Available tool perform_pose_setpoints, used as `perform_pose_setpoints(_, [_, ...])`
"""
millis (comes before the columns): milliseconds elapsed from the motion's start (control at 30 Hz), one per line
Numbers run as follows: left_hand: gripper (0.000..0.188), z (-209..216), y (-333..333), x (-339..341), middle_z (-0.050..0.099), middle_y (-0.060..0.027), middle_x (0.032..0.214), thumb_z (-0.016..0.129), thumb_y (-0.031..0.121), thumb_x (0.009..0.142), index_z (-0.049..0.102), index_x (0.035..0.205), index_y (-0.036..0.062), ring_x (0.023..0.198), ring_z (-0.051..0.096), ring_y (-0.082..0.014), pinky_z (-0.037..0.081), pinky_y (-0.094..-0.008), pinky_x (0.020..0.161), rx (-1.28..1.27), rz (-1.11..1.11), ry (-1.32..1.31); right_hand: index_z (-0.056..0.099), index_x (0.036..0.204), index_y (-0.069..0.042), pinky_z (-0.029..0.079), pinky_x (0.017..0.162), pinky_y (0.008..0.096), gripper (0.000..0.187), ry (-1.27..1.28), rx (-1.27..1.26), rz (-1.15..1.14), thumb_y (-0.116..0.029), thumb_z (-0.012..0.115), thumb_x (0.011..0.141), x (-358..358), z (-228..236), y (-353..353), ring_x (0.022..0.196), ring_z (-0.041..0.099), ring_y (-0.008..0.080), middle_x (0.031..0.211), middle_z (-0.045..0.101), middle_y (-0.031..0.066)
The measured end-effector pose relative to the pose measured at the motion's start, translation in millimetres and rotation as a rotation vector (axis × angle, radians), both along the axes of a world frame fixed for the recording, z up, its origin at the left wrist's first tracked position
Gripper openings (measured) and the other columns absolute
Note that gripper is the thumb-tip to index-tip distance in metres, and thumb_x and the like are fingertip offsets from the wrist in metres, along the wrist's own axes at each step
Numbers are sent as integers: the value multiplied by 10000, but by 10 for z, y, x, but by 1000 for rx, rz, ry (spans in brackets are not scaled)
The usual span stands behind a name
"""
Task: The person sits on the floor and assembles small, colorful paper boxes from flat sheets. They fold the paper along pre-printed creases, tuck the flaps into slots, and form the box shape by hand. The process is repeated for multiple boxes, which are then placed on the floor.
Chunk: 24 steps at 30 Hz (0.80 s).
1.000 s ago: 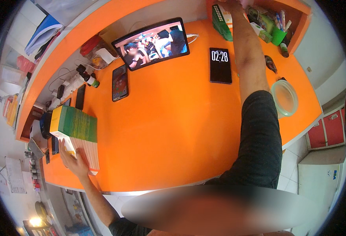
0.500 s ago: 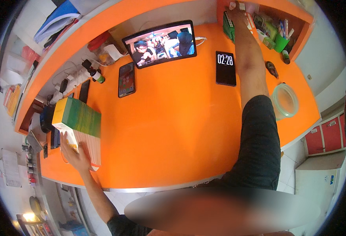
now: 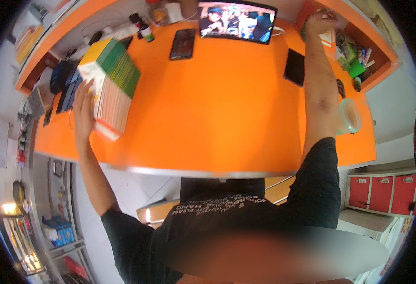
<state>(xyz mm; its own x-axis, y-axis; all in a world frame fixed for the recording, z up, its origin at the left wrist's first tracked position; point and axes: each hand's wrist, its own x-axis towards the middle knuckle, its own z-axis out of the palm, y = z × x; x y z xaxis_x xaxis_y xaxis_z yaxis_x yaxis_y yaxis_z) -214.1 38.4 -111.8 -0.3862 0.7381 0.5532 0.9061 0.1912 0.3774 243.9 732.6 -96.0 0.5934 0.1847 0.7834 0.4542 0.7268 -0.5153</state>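
My left hand (image 3: 83, 108) lies with fingers stretched flat against the near-left side of a thick stack of books (image 3: 109, 89). The stack has a yellow and white cover and green and pale page edges. My right arm reaches across the desk to the far right shelf. There my right hand (image 3: 320, 22) is closed, fingers curled near a small whitish thing; what they hold is too small to make out. Beside that forearm lie a dark phone (image 3: 294, 67) and an orange-and-white packet or booklet (image 3: 328, 41). The forearm hides part of the desk.
A lit tablet (image 3: 236, 22) stands at the desk's back, with another phone (image 3: 183, 44) to its left. A dark bottle (image 3: 146, 33) is behind the books. At right are a round clear tub (image 3: 349, 117) and a green pen cup (image 3: 356, 68). The orange desk's edge (image 3: 208, 171) is near me.
The view has shifted, so the desk sits higher and my torso shows more. My right hand's fingers are more curled at the shelf. The right phone's lit screen is now dark.
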Motion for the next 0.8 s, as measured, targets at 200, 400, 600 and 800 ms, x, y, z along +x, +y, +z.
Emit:
perform_pose_setpoints(200, [563,301,-207,-241,555,-106,1335,668,357,940,535,1322,-34,1190,566,-210,420,-327,1012,-17,262,-555,480,1053,42,511,782,437,173,509,3,629,-96,536,965,-376,218,-1255,892,605,279,1020,592,235])
perform_pose_setpoints(400, [642,-170,-388,-281,607,-104,1307,647,385,956,428,1441,26,1078,649,-200,538,-310,876,-40,-75,-1112,533,1115,-29,515,733,365,233,-1,-314,1292,-211,574,975,-701,-34,-2249,822,624,231,1002,611,146])
perform_pose_setpoints(600, [688,-21,-299,756,566,-148,1312,647,382,950,314,1454,54,1127,621,-220,570,-419,823,-31,-88,-1071,555,1362,-31,402,1082,381,756,-1370,-1092,1847,-659,333,1005,-1207,-313,-4008,1223,573,239,1282,621,156])
perform_pose_setpoints(800, [564,-318,-279,1580,513,-129,1318,629,349,965,336,1364,80,1199,543,-224,530,-422,878,95,-173,-996,409,1481,-16,333,1159,387,880,-955,-1126,1994,-726,341,965,-1619,-455,-5222,1368,459,267,1478,470,198])
